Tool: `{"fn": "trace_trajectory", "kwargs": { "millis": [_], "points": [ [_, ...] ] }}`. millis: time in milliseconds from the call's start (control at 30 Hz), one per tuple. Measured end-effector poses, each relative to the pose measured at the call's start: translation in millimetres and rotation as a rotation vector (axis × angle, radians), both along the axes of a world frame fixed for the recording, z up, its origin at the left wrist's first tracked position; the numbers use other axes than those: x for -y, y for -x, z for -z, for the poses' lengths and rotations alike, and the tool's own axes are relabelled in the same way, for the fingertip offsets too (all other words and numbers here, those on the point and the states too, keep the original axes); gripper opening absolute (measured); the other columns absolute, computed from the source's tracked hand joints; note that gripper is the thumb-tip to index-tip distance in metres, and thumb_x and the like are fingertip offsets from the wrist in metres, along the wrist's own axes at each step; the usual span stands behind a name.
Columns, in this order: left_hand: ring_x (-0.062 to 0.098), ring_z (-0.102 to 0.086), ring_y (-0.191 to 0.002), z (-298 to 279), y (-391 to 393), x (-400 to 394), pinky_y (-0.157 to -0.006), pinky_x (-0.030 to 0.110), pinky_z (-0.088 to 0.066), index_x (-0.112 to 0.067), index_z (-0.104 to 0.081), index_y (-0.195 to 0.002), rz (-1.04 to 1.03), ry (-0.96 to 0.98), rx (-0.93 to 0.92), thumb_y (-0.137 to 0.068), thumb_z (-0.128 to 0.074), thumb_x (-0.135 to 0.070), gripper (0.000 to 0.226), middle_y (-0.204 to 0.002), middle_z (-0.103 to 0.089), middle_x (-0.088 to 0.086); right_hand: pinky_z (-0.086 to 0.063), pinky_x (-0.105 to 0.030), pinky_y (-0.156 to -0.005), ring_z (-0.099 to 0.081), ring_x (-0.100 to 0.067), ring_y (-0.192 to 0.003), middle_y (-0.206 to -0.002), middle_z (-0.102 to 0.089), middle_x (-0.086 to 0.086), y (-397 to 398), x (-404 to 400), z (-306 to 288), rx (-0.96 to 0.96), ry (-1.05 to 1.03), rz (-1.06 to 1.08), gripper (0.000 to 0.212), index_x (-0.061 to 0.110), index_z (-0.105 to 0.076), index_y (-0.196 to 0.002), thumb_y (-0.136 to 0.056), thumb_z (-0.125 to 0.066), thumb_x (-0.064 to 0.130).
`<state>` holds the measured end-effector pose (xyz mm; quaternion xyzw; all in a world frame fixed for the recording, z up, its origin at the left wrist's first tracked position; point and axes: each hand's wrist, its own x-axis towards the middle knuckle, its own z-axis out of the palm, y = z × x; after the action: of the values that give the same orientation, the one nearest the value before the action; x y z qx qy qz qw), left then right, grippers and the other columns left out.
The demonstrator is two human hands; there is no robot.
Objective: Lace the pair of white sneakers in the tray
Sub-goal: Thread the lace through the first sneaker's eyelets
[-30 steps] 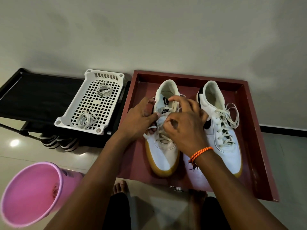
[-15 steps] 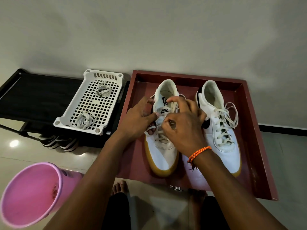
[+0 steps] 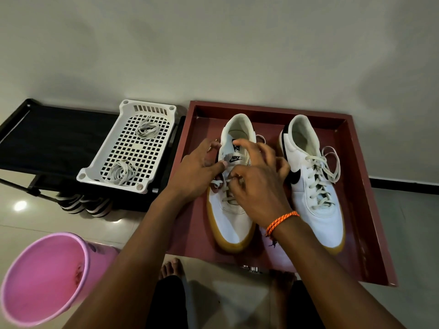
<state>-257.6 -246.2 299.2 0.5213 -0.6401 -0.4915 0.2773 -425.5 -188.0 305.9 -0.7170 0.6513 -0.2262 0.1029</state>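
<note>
Now the right hand has spread its outer fingers wider than a moment ago, while thumb and forefinger still pinch the lace over the left sneaker. Opposite it, the left hand pinches the shoe's tongue edge. Two white sneakers lie side by side in the red tray, long axes running away from the person, toes nearest; the right sneaker is fully laced. Two coiled laces sit in the white basket.
</note>
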Motion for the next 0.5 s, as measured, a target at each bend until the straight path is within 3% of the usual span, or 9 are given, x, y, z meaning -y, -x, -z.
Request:
{"fn": "trace_trajectory", "kwargs": {
  "millis": [167,367,500],
  "points": [
    [0.038,-0.076,-0.064,1,0,-1,-0.078,0.062,-0.063,-0.032,-0.056,-0.122,0.017,-0.023,-0.025,-0.104,-0.066,-0.024,0.022,-0.074,-0.077,0.011,-0.024,-0.042,-0.094,-0.033,-0.016,-0.136,-0.145,-0.05,0.021,11,7,-5,0.074,0.076,0.131,0.015,0.029,-0.069,-0.068,-0.082,-0.069,0.031],
    [0.036,-0.076,-0.064,-3,1,-2,-0.075,0.059,-0.064,-0.029,-0.055,-0.124,0.01,-0.014,-0.005,-0.105,-0.066,-0.022,0.023,-0.075,-0.077,0.009,-0.022,-0.051,-0.105,-0.018,-0.019,-0.153,-0.165,-0.029,0.02,1,1,-1,-0.006,-0.019,-0.014,0.018,0.032,-0.074,-0.078,-0.09,-0.062,0.033],
    [0.037,-0.076,-0.066,-1,1,-1,-0.074,0.06,-0.064,-0.031,-0.056,-0.125,0.018,-0.013,0.005,-0.105,-0.066,-0.024,0.023,-0.079,-0.078,0.007,-0.02,-0.045,-0.101,-0.026,-0.018,-0.146,-0.158,-0.037,0.02,3,1,2,-0.004,-0.007,-0.004,0.016,0.03,-0.072,-0.071,-0.086,-0.065,0.029]
  ]
}}
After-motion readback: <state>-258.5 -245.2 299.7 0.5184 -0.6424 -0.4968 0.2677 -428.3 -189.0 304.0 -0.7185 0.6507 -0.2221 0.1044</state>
